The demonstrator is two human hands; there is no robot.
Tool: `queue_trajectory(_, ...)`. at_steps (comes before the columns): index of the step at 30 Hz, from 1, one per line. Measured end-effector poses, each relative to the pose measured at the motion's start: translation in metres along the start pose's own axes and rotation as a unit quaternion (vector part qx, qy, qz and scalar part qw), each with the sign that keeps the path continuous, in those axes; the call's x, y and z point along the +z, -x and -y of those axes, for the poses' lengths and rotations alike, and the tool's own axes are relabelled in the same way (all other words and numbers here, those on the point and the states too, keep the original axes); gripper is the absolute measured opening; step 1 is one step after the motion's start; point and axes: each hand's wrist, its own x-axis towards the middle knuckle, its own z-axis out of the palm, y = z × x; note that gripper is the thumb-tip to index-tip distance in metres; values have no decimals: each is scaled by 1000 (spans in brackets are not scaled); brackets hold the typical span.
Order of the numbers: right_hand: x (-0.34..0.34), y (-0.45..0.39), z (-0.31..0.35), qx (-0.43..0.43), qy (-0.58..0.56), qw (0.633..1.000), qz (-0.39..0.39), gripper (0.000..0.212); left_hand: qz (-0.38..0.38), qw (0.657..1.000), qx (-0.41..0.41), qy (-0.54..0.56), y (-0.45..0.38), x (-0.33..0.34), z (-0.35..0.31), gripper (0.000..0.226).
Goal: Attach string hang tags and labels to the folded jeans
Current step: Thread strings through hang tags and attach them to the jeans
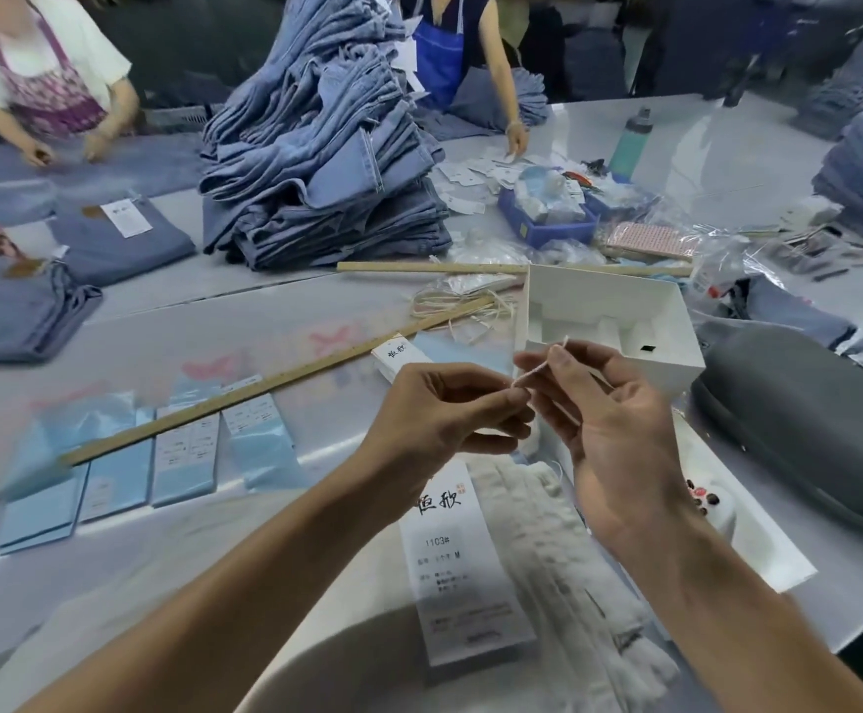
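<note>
White cotton string (540, 370), limp and light, spans between the hands: left hand (444, 414) and right hand (609, 424) each pinch it; grip near ends; hang tag (462, 568) lies below.

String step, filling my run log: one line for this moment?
stage: string prep | left hand: pinches string | right hand: pinches string | hang tag: flat on table, unattached

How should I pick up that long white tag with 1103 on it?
Probably by the long white tag's left long edge, coming from the left. It lies flat, white strings crowd its right side, and both hands are busy with a string above its top end.
</note>
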Motion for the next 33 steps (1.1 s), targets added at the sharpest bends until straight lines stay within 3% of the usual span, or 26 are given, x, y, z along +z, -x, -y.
queue_trajectory(5, -7, 1, 1, 17, 29, 999, -4, 9, -1, 999, 19, -47, 9, -10, 1, 14)
queue_trajectory(7, -15, 3, -1, 54, 31, 998, -15, 24, -9, 991, 35, -130, 11, -12, 0, 14)
queue_trajectory(9, -21, 7, -5, 43, 88, 993, -70, 44, -15, 957, 72, -282, 10, -16, -4, 16)
queue_trajectory(10, -24, 11, -7, -11, 172, 980, -99, 51, -6, 929, 90, -359, 9, -18, -7, 18)
queue_trajectory(12, -23, 18, -11, -138, 338, 929, -51, 59, 22, 879, 115, -463, 8, -19, -16, 24)
queue_trajectory(15, -14, 20, -18, -188, 399, 893, 88, 39, 54, 823, 144, -547, 8, -19, -28, 30)
queue_trajectory(18, -8, 21, -23, -221, 402, 883, 102, 15, 43, 792, 152, -590, 11, -20, -32, 40)
queue_trajectory(21, -6, 20, -29, -237, 411, 872, 123, 6, 39, 766, 142, -626, 17, -24, -28, 43)
queue_trajectory(25, -5, 15, -37, -168, 365, 903, 152, 18, 43, 773, 117, -623, 21, -33, -22, 23)
queue_trajectory(30, -3, 7, -43, -68, 313, 928, 191, 20, 28, 786, 88, -611, 24, -38, -9, 23)
queue_trajectory(33, -1, 5, -46, -65, 315, 926, 199, 14, 24, 793, 75, -604, 24, -40, -7, 28)
